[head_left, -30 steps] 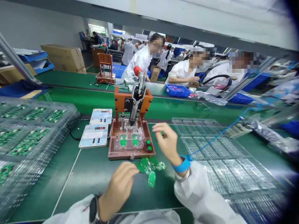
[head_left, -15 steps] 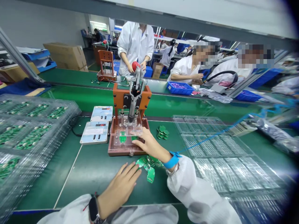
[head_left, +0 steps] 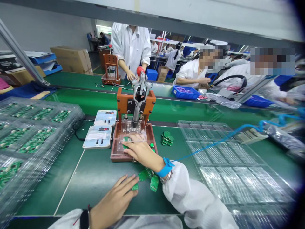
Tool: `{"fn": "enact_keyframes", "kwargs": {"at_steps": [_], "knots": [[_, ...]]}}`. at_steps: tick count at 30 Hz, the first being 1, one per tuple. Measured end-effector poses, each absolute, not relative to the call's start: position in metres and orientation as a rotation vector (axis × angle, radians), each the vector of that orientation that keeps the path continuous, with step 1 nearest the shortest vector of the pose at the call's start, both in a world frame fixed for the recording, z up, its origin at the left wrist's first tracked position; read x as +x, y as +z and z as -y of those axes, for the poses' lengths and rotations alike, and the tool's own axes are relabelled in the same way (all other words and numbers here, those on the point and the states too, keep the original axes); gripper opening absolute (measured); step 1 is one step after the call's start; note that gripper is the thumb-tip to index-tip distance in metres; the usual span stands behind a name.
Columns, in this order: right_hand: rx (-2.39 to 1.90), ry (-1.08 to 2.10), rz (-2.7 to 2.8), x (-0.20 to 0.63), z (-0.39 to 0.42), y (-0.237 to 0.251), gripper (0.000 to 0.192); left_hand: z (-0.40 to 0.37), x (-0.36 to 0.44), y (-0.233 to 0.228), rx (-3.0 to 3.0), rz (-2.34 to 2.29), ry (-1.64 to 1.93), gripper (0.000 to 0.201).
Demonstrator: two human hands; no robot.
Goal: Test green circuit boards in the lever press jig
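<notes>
My right hand (head_left: pixel 143 152) reaches into the press fixture (head_left: pixel 137 105), its fingers partly behind a clear plate (head_left: pixel 119 147). Thumb and fingers close around a small green circuit board (head_left: pixel 125 139) at the fixture's left side; the fingertips are partly hidden. Low on the green bench, my left hand (head_left: pixel 114 198) lies with its fingers stretched out. Under its fingertips shows another green board (head_left: pixel 135 187). Right beside it is a loose pile of green boards (head_left: pixel 154 183), partly covered by my right wrist. A blue wrist strap (head_left: pixel 166 167) with a cord circles that wrist.
A small stack of green boards (head_left: pixel 167 138) sits right of the fixture. Two display boxes (head_left: pixel 97 136) stand to its left. Clear trays with boards (head_left: pixel 35 140) fill the left side; clear trays (head_left: pixel 221 159) lie at right. Co-workers (head_left: pixel 132 47) work across the bench.
My right hand has moved left inside the fixture, from the right-hand board to the left one. My left hand has shifted slightly down and left, a green board now showing under its fingers.
</notes>
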State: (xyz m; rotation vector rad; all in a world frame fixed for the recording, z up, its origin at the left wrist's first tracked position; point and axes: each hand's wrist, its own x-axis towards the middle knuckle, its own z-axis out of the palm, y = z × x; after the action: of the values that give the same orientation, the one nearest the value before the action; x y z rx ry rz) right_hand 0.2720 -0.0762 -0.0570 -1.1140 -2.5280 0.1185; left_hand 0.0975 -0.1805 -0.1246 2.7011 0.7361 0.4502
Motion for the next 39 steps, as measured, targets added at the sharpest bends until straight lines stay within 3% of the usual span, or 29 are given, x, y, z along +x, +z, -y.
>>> {"fn": "enact_keyframes", "kwargs": {"at_steps": [6,9,19,25,32,36,39], "knots": [[-1.085,-0.058,2.549,0.269,0.072,-0.06,0.025,0.179,0.091,-0.129,2.522,-0.8,0.514,0.012],[-1.091,-0.181,2.589,0.263,0.072,-0.062,0.025,0.179,0.093,-0.134,2.466,-0.919,0.55,0.008],[-0.96,-0.274,2.555,0.283,0.078,-0.064,0.028,0.162,0.108,-0.129,2.115,-0.99,0.612,0.03],[-1.361,-0.271,2.259,0.344,0.104,-0.071,0.03,0.157,0.121,-0.139,2.11,-0.902,0.564,0.044],[-1.874,-0.268,1.984,0.426,0.068,-0.127,0.036,0.158,0.112,-0.126,2.123,-0.816,0.545,0.045],[-1.848,-0.289,1.916,0.418,0.071,-0.126,0.036,0.151,0.095,-0.111,2.194,-0.845,0.759,0.039],[-1.67,-0.27,1.704,0.381,0.111,-0.108,0.021,0.142,0.078,-0.098,2.243,-1.007,1.077,0.036]]}}
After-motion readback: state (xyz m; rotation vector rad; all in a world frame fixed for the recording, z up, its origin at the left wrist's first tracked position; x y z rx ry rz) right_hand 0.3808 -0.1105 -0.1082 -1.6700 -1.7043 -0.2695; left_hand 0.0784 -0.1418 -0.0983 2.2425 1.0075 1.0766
